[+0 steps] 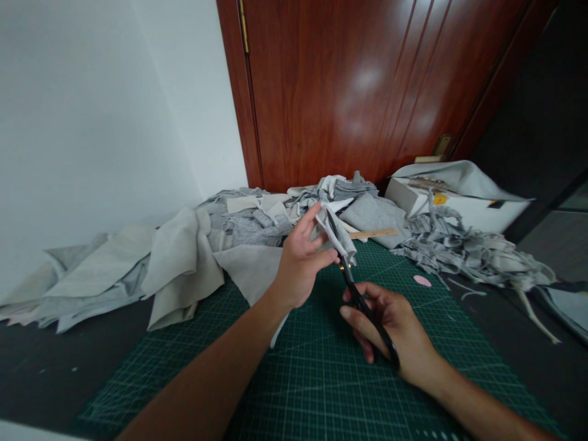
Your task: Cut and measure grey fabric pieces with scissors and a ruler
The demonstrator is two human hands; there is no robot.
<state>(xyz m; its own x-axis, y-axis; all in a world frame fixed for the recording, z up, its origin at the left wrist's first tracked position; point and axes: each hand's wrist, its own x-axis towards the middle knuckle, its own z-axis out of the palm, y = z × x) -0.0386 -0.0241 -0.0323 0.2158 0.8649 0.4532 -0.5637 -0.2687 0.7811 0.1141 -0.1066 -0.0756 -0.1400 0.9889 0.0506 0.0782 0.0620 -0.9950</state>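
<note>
My left hand point(301, 260) grips a piece of grey fabric point(344, 236), holding it up above the green cutting mat point(331, 380). My right hand point(388, 327) is closed round the black handles of a pair of scissors point(362, 303). The blades point up and away from me, and they lie at the grey fabric, beside my left fingertips. How far the blades are apart is partly hidden by the cloth. Under my left wrist, a flat grey piece of cloth point(252, 266) lies on the mat.
Grey and cream cloth pieces point(179, 257) are heaped at the left and back. On the right are tangled fabric strips point(468, 251), a white box point(478, 211) and a pink oval point(422, 280). A wooden ruler point(374, 233) lies behind my hands. A brown door point(340, 92) stands behind.
</note>
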